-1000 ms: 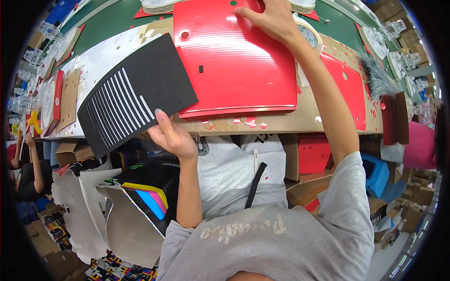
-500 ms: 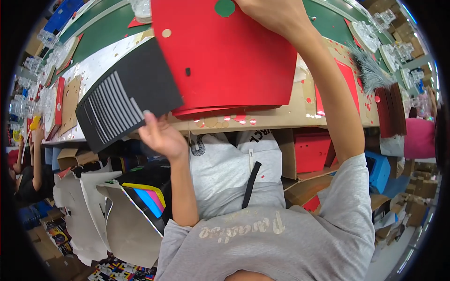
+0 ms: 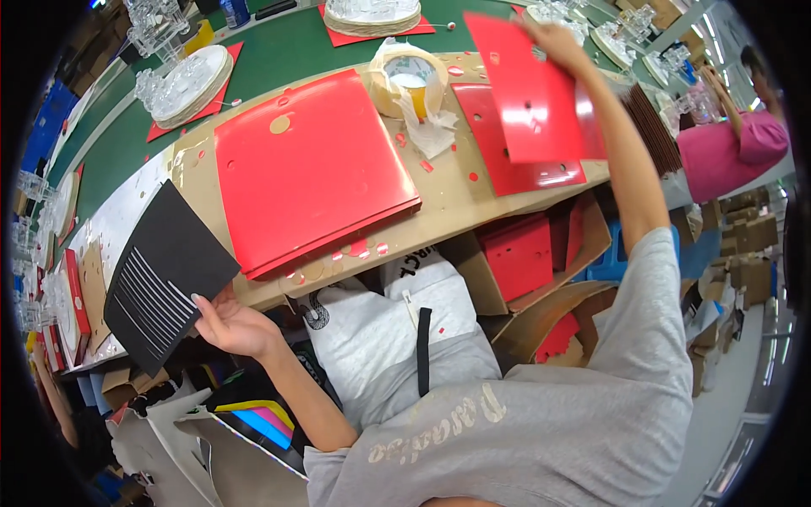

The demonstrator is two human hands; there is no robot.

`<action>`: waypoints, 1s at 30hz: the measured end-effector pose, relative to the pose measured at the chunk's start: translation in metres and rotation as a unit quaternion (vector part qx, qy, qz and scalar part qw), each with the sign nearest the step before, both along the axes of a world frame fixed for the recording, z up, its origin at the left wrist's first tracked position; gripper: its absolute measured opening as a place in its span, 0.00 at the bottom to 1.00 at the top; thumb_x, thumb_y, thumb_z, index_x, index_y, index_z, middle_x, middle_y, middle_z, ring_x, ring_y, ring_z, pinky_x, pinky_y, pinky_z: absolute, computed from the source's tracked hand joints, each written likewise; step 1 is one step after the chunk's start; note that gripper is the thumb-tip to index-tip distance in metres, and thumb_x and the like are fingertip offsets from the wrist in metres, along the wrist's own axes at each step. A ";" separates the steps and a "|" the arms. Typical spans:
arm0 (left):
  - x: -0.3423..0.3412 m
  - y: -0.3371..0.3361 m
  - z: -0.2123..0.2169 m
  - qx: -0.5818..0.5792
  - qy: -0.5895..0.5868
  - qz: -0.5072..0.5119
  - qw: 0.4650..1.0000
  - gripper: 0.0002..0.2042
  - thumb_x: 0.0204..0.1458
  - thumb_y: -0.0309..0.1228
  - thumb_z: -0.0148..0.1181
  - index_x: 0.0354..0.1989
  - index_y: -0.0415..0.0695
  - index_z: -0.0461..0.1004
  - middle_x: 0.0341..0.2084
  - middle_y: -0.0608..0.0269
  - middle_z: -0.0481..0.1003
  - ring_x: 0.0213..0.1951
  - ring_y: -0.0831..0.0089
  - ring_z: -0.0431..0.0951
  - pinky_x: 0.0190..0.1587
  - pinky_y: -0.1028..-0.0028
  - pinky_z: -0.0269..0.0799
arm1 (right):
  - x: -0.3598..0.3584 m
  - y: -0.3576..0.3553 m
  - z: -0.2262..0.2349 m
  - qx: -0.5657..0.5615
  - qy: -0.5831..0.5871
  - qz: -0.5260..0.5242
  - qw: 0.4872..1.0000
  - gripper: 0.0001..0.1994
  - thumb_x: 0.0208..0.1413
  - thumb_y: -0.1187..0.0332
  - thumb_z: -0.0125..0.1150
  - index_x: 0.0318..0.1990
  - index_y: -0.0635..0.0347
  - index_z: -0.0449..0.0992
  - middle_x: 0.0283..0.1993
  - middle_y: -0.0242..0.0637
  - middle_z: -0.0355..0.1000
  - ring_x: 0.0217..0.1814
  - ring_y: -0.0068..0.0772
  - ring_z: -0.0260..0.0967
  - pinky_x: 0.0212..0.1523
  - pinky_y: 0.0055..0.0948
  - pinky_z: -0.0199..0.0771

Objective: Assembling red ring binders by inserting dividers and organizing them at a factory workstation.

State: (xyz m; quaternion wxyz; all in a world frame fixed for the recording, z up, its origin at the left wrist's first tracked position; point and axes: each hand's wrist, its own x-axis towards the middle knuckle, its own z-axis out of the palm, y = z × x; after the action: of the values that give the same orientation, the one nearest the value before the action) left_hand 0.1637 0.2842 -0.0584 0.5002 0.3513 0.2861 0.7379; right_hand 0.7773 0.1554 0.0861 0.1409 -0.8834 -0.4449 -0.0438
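Taking the middle of the view as the clock's centre, the right grip point(image 3: 555, 47) at 1 o'clock grasps a red sheet point(image 3: 541, 131) by its upper edge, tilted over a second red sheet point(image 3: 481, 135) lying partly covered below it. At 8 o'clock the left grip point(image 3: 236, 329) pinches a black slotted sheet point(image 3: 187, 232), thumb on top, its slots toward 9 o'clock. A stack of red sheets point(image 3: 317, 177) lies at 11 o'clock on the bench point(image 3: 460, 203), a roll of tape point(image 3: 383, 91) at 12. Under the bench, a cardboard carton point(image 3: 589, 256) at 3 holds more red pieces point(image 3: 519, 258).
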 end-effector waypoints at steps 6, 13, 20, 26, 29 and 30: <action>-0.001 -0.003 0.004 0.004 0.051 0.063 0.997 0.10 0.66 0.30 0.50 0.43 0.33 0.71 0.42 0.50 0.77 0.43 0.66 0.79 0.46 0.66 0.74 | -0.031 -0.012 -0.085 -0.007 0.042 -0.014 0.999 0.31 0.55 0.32 0.54 0.41 0.49 0.86 0.33 0.46 0.81 0.39 0.45 0.80 0.46 0.38 0.76; 0.001 -0.017 0.019 0.007 0.080 0.025 0.996 0.09 0.65 0.26 0.51 0.43 0.30 0.70 0.43 0.45 0.77 0.41 0.65 0.81 0.43 0.68 0.80 | -0.040 -0.020 -0.119 0.087 -0.107 -0.002 0.990 0.20 0.58 0.47 0.63 0.46 0.51 0.84 0.48 0.48 0.78 0.52 0.44 0.75 0.52 0.39 0.74; 0.023 -0.042 0.056 0.022 0.126 -0.021 0.992 0.08 0.62 0.23 0.54 0.47 0.32 0.71 0.36 0.55 0.78 0.29 0.75 0.77 0.30 0.76 0.75 | -0.196 0.051 -0.059 0.309 -0.166 0.259 0.900 0.12 0.53 0.72 0.67 0.47 0.57 0.82 0.48 0.40 0.74 0.51 0.43 0.72 0.50 0.37 0.74; 0.040 -0.057 0.071 -0.017 0.008 -0.146 0.989 0.15 0.58 0.18 0.53 0.54 0.31 0.68 0.44 0.51 0.76 0.38 0.69 0.80 0.31 0.73 0.84 | -0.407 0.080 -0.017 0.389 0.029 0.506 0.769 0.19 0.41 0.75 0.73 0.45 0.59 0.81 0.48 0.37 0.74 0.47 0.41 0.73 0.45 0.36 0.77; 0.045 -0.064 0.078 -0.037 -0.044 -0.203 0.977 0.25 0.56 0.14 0.51 0.64 0.32 0.59 0.56 0.48 0.69 0.53 0.63 0.77 0.44 0.68 0.85 | -0.426 0.086 -0.020 0.403 0.056 0.505 0.761 0.17 0.40 0.73 0.73 0.42 0.60 0.82 0.47 0.38 0.75 0.48 0.41 0.73 0.44 0.35 0.78; 0.045 -0.065 0.081 -0.035 -0.020 -0.193 0.980 0.25 0.56 0.13 0.50 0.64 0.32 0.58 0.56 0.48 0.68 0.54 0.63 0.76 0.46 0.67 0.85 | -0.427 0.086 -0.023 0.405 0.070 0.493 0.767 0.16 0.40 0.73 0.73 0.41 0.60 0.83 0.46 0.38 0.76 0.47 0.41 0.73 0.44 0.35 0.78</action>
State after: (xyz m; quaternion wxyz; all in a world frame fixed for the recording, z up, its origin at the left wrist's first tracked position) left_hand 0.2087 0.2197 0.0226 0.6510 0.3675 0.2288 0.6236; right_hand 0.3504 0.2414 0.0630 0.5183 -0.4039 -0.7493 -0.0822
